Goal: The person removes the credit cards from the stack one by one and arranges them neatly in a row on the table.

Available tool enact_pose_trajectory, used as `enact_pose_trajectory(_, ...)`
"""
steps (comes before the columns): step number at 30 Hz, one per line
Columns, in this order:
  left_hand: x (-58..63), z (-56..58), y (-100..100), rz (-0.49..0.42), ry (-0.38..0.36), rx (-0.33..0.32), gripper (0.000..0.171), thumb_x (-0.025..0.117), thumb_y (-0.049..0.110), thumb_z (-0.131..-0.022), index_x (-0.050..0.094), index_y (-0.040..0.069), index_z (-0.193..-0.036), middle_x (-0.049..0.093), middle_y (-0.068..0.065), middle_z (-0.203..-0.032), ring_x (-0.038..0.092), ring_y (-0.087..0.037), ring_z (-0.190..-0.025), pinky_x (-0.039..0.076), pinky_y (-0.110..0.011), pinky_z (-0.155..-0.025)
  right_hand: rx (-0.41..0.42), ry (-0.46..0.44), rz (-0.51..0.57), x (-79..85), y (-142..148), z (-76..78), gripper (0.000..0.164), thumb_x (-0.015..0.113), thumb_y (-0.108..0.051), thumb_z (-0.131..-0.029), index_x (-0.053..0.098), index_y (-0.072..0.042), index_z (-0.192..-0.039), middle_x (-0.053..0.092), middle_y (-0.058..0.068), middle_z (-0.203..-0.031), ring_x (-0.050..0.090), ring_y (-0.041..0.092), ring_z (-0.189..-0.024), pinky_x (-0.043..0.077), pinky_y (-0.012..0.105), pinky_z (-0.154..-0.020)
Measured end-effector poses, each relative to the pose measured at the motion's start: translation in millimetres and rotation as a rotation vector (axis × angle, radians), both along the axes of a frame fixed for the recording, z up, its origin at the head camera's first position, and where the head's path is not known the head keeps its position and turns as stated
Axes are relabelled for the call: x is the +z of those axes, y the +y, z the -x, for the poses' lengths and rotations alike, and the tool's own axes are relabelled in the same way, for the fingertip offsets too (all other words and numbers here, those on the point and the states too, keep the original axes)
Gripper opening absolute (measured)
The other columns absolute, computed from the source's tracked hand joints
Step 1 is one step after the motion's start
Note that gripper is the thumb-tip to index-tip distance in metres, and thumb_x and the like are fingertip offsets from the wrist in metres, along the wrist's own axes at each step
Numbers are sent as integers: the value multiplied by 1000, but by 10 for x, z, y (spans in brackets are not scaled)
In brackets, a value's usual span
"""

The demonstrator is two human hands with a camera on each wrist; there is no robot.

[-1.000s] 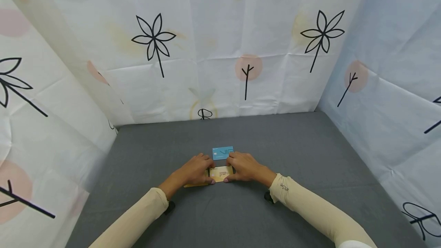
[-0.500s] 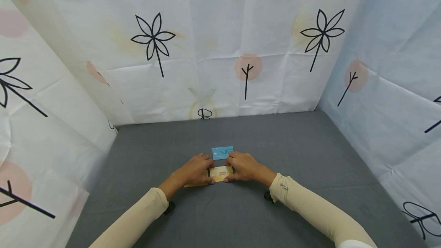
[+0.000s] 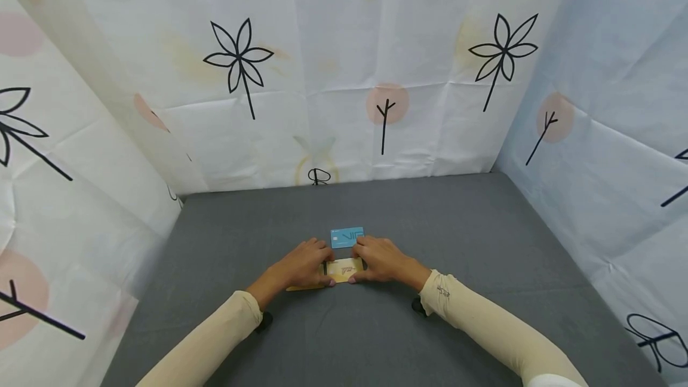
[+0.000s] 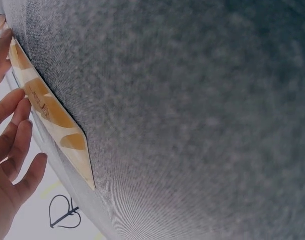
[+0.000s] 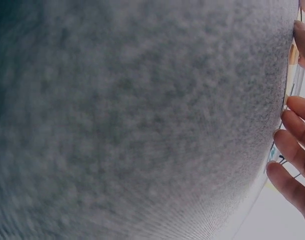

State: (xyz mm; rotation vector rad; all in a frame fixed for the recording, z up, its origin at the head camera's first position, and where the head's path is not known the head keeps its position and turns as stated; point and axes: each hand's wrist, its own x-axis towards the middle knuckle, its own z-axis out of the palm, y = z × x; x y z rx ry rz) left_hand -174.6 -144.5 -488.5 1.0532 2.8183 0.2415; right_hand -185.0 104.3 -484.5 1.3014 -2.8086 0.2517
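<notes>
A pale yellow bank card (image 3: 344, 270) lies on the grey table between the two hands in the head view. My left hand (image 3: 304, 263) grips its left end, thumb at the near corner and fingertips at the far one. The right hand (image 3: 384, 260) holds the right end the same way, its fingers overlapping the lower right corner of a blue card (image 3: 344, 236) just behind. A second yellow card (image 4: 57, 115), patterned in orange and white, lies flat under the left palm, mostly hidden in the head view. A narrow dark gap separates the two yellow cards.
The grey cloth-covered table (image 3: 430, 220) reaches back to a white wall sheet (image 3: 322, 130) with plant drawings. Similar sheets hang along the left and right sides. Cream sleeves (image 3: 215, 333) cover both forearms, with a dark wrist camera (image 3: 264, 321) below each wrist.
</notes>
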Motion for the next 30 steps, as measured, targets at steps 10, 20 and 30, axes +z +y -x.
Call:
enact_pose_trajectory(10,3,43,15,-45,31,5,57,69,58,-89,66,12,-122,66,0,-102,54,-15,-87,47,-38,-80,-18,31,63,-5,11,78,46,66,-58,-91,70,-14,-105,59,-2,-91,52,9,-73,44,26,-60)
enact_pose_trajectory(20,24,142,50,-67,65,67,52,68,52,-93,67,10,-124,66,-1,-100,57,-18,-89,48,-40,-79,-46,38,84,50,56,197,49,69,-54,-91,71,-9,-109,60,2,-95,57,13,-77,48,29,-62)
enact_pose_trajectory(30,17,292,53,-71,138,137,53,69,52,-92,69,8,-122,69,-6,-109,61,-23,-97,50,-45,-84,-123,-4,72,48,79,341,52,69,-57,-89,68,-9,-110,63,3,-101,60,15,-84,52,34,-69)
